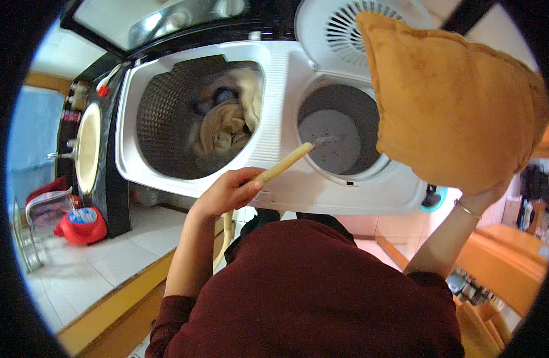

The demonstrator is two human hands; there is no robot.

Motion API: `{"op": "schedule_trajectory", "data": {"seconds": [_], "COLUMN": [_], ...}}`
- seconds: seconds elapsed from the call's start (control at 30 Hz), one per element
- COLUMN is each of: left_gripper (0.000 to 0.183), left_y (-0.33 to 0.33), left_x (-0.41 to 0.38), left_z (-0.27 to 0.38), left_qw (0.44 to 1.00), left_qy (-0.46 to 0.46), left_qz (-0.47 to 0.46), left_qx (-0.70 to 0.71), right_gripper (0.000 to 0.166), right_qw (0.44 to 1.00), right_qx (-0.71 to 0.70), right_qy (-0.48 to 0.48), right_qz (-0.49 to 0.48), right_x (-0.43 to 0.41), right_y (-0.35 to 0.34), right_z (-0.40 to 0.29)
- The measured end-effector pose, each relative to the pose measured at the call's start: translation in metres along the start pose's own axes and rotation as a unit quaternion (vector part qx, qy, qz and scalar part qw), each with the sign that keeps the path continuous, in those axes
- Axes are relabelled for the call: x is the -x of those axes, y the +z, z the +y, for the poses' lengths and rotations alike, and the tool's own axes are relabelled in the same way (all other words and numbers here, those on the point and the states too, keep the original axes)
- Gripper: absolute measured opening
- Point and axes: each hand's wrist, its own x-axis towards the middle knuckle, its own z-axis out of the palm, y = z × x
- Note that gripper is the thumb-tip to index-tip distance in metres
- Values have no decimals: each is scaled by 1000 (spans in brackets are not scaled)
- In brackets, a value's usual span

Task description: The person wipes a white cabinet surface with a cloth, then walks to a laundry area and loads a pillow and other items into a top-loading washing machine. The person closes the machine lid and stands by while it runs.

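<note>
A ribbed cream hose [285, 163] is gripped in my left hand [232, 190], its open end at the rim of the spin tub [330, 138]. A thin stream seems to run from it into that tub. Over the right side of the white twin-tub washing machine [276, 112], a tan cushion [449, 103] is held up by my right hand [485, 197]; its fingers are hidden behind the fabric. In the wash tub [162, 116] on the left lies a heap of beige and dark laundry [227, 125].
The round slotted spin lid [317, 36] stands raised behind its tub. Left of the machine are a sink basin [90, 147] with a tap [71, 150] and a red detergent jug [82, 225] on the tiled floor. Wooden furniture [502, 255] stands at the right.
</note>
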Motion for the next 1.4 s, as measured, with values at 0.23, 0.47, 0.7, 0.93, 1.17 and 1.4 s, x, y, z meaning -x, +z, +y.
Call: {"op": "schedule_trajectory", "data": {"seconds": [0.23, 0.47, 0.7, 0.93, 1.17, 1.4], "left_gripper": [37, 34, 33, 34, 37, 30], "left_y": [-30, -64, -86, -95, -104, -108], "left_x": [46, 95, 111, 115, 113, 110], "left_z": [-31, -75, -99, -112, -119, -114], "left_qw": [977, 925, 914, 910, 911, 927], "left_qy": [65, 81, 86, 93, 105, 87], "left_qz": [166, 308, 326, 327, 320, 310], "left_qx": [119, 207, 227, 237, 238, 192], "right_gripper": [55, 54, 40, 40, 37, 50], "right_qw": [994, 967, 737, 669, 646, 426], "right_qx": [100, 128, 397, 433, 387, 444], "right_qy": [-20, -120, -336, -296, -469, -724], "right_qz": [44, -184, -431, -526, -461, -311], "right_x": [76, 116, 158, 177, 130, 83], "right_y": [110, 210, 290, 305, 366, 464], "right_z": [13, 80, 163, 146, 83, 29]}}
